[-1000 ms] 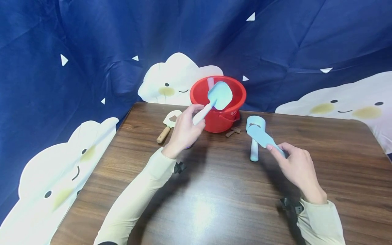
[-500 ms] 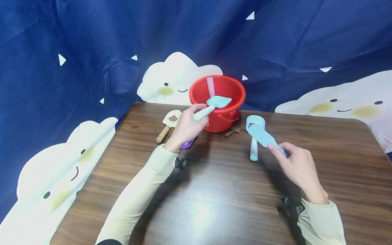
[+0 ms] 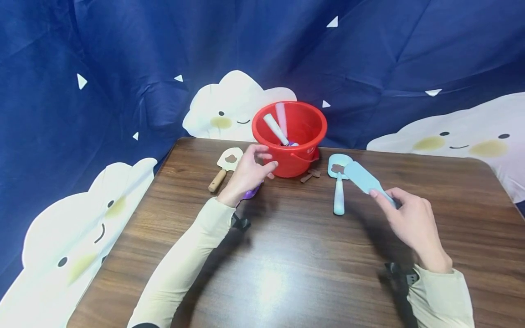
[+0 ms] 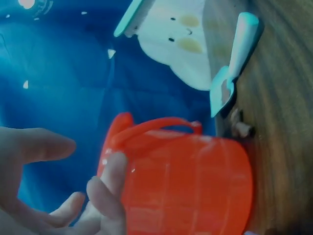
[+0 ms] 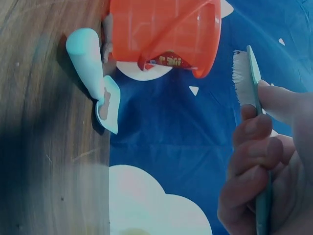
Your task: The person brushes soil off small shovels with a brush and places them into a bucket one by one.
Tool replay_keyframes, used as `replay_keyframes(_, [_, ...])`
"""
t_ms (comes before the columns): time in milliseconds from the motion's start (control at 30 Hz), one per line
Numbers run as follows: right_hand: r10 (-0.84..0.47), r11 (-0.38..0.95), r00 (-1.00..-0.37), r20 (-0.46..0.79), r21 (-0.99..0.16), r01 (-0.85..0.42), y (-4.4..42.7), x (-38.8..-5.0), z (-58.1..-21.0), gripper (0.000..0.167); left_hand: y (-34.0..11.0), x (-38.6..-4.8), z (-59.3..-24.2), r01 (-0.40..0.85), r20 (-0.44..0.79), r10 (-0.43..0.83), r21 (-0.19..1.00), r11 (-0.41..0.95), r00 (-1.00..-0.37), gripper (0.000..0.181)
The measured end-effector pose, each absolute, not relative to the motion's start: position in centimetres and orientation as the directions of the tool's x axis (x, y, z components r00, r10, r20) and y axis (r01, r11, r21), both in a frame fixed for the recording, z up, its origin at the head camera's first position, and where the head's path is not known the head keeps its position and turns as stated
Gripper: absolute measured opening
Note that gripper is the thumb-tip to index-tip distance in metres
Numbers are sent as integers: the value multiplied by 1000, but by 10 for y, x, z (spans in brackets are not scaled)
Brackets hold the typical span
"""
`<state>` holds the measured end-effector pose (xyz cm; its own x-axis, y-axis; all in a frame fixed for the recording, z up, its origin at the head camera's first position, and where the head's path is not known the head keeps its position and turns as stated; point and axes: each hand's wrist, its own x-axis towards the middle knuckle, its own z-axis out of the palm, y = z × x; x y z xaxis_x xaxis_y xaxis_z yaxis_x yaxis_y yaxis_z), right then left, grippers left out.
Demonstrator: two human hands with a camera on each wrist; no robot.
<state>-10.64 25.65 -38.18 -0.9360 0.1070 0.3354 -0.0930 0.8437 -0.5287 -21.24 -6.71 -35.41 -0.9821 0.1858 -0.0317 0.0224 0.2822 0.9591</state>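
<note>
Red bucket [image 3: 293, 165]: upright by the worktop's [image 3: 287, 246] far edge, mouth up, prob. so long things can lean inside.
Bucket contents: two handles, lilac handle [image 3: 281, 117] & pale green handle [image 3: 274, 127], grips up vs. the wall; lower ends mostly hidden by near rim.
L hand [image 3: 251, 171]: holds nothing, thumb & fingers parted and bent, just before bucket's near left side; can't tell if touching.
R hand [image 3: 413, 222]: grips blue brush [image 3: 362, 177] by its handle, above worktop's right half; bristles face down, prob. b/c that's the sweeping side.
Blue shovel [image 3: 339, 186]: on worktop, right of bucket, grip toward near edge, prob. for easy reach; brown patch in head, can't tell if cut-out or contents.
Brown pieces [image 3: 314, 173]: loose at bucket's foot.
White shovel [image 3: 226, 166]: near far left corner, wooden grip toward near edge.
Purple thing [image 3: 251, 193]: part hidden by L wrist.
</note>
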Motion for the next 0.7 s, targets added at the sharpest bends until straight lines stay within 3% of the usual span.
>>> replay_keyframes(167, [133, 845, -920, 369, -527, -89, 264, -104, -381, 31, -58, -209, -367, 26, -80, 277, 933, 358, -958, 33])
replay_keyframes(467, [168, 839, -913, 372, -540, -65, 272, -102, -380, 31, -17, -201, -398, 62, -190, 453, 872, 485, -871, 27])
replay_keyframes(700, [176, 836, -909, 378, -545, -65, 273, -99, -382, 30, 32, -188, -427, 146, -275, 483, 730, 667, -831, 26])
